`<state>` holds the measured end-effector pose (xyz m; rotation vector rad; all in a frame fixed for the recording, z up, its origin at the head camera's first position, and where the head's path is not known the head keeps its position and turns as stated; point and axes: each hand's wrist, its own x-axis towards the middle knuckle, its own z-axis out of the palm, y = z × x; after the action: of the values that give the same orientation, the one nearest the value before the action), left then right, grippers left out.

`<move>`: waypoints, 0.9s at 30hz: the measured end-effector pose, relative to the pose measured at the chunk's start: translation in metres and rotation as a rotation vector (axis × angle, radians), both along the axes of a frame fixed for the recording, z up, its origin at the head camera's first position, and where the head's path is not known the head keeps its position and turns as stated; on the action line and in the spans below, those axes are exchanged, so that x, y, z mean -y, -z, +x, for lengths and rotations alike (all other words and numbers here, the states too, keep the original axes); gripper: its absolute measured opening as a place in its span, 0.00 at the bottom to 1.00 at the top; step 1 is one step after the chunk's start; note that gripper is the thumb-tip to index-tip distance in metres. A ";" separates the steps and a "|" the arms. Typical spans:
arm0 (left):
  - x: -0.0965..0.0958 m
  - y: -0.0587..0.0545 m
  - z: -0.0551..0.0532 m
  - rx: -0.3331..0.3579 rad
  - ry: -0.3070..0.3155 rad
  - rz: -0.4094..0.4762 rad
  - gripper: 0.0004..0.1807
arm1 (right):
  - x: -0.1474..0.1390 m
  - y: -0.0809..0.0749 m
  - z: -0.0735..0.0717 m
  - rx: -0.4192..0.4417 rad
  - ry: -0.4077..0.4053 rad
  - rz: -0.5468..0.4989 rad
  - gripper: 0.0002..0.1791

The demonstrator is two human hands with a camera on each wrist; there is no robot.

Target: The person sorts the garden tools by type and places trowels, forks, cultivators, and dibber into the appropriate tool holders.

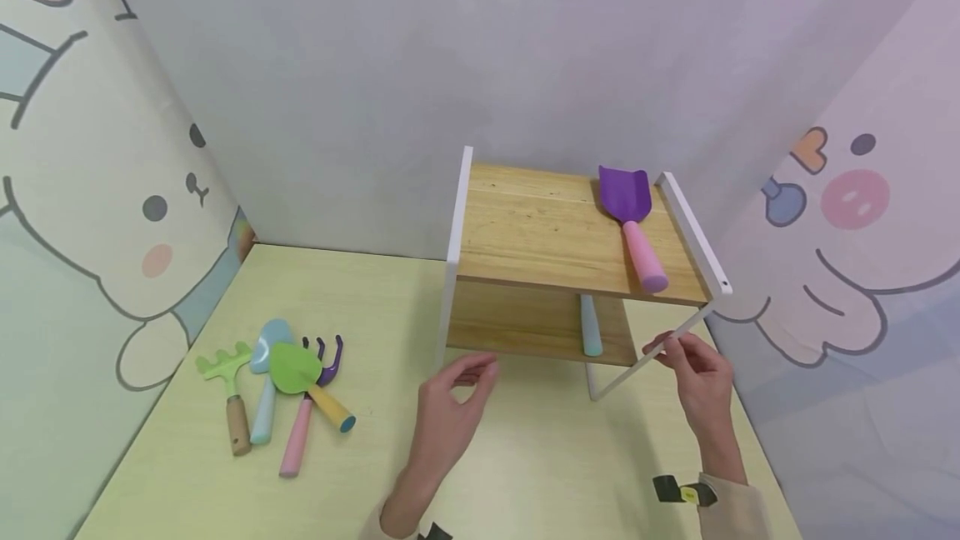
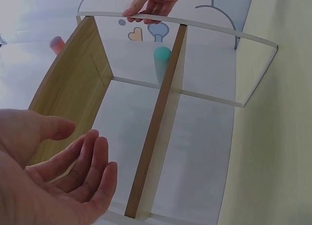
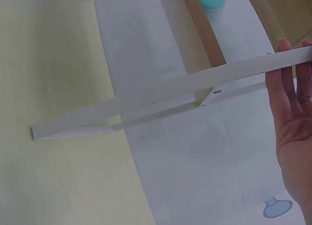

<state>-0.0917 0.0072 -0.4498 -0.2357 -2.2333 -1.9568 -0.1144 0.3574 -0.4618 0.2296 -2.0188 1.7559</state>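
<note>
A two-tier wooden shelf rack (image 1: 532, 227) with white metal side frames stands right of the table's middle. My right hand (image 1: 701, 377) grips the right frame's front post, fingers curled around the white bar (image 3: 161, 95). By the rack's front left corner, my left hand (image 1: 450, 407) is held with loosely bent fingers, nothing between them. On the top board lies a purple toy shovel (image 1: 626, 194) with a pink handle, which points forward. A light blue handle (image 1: 591, 327) with a teal end lies on the lower board; its head is hidden under the top board.
To the left on the pale table (image 1: 360, 298) lie a green rake (image 1: 227, 367), a light blue shovel (image 1: 262, 415), a green trowel (image 1: 295, 369) with a yellow handle and a purple fork (image 1: 330, 372) with a pink handle. Cartoon-printed curtains (image 1: 360, 107) hang behind and at both sides.
</note>
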 end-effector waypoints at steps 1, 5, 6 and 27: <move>0.002 0.000 0.001 0.006 -0.004 0.000 0.07 | 0.000 0.000 0.000 0.002 0.003 0.003 0.09; 0.011 0.003 0.002 0.026 -0.028 -0.007 0.08 | -0.001 0.001 0.000 0.010 0.016 0.013 0.09; 0.013 0.004 0.003 0.030 -0.036 -0.009 0.07 | -0.001 0.001 0.000 0.011 0.014 0.013 0.09; 0.052 0.023 0.010 0.055 -0.168 -0.058 0.07 | 0.000 -0.001 0.000 0.014 0.020 -0.003 0.08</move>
<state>-0.0820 -0.0452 -0.4730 -0.0010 -2.2643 -1.8356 -0.1149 0.3572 -0.4611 0.1958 -2.0210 1.7525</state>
